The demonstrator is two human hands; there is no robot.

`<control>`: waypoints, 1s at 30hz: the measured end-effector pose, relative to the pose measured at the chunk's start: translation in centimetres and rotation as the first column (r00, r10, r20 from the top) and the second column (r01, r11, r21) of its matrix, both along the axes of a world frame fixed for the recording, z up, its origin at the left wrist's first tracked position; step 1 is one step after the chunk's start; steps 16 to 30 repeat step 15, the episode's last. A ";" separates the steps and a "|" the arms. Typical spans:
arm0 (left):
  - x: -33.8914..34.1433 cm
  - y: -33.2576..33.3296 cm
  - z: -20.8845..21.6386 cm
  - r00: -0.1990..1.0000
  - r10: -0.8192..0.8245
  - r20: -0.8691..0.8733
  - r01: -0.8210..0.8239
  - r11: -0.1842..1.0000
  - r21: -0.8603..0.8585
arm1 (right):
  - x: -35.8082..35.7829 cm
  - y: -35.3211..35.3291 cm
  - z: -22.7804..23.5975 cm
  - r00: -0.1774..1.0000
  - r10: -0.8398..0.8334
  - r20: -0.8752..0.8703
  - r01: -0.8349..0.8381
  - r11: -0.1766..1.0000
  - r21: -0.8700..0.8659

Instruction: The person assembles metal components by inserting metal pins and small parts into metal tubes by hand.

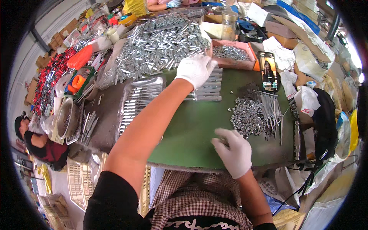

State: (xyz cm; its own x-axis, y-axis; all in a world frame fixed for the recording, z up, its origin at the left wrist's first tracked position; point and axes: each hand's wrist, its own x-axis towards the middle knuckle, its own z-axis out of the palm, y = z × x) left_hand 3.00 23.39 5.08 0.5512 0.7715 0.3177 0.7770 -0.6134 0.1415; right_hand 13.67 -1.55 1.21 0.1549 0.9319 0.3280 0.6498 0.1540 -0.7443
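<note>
My left hand (196, 70), in a white glove, reaches to the far side of the green work surface (188, 132). Its fingers bend down at the far end of a row of metal rod-like pieces (210, 85), and whatever they grip is hidden. Nearer to me, my gloved right hand (234, 152) hovers over the surface's front part. Its fingers and thumb curl toward each other, with something small and dark between them that I cannot make out. Just beyond it lies a heap of small metal nuts (245, 117), with thin metal rods (271, 109) along its right side.
A large pile of metal parts (161, 44) covers the back. A clear tray (124, 103) of metal pieces lies left, under my forearm. A pink box (253, 57) of small parts and an upright phone (269, 71) stand back right. Another person (42, 143) is at far left.
</note>
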 end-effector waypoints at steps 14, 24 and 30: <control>3.0 1.2 -5.9 0.987 0.155 0.050 -0.159 0.983 0.088 | 1.5 11.8 0.2 0.702 0.166 0.692 0.118 0.932 -0.344; 2.9 1.0 -5.9 0.987 0.155 0.051 -0.159 0.984 0.086 | 1.6 11.4 0.3 0.700 0.171 0.693 0.117 0.930 -0.348; 2.9 1.0 -5.9 0.987 0.155 0.051 -0.159 0.984 0.086 | 1.6 11.4 0.3 0.700 0.171 0.693 0.117 0.930 -0.348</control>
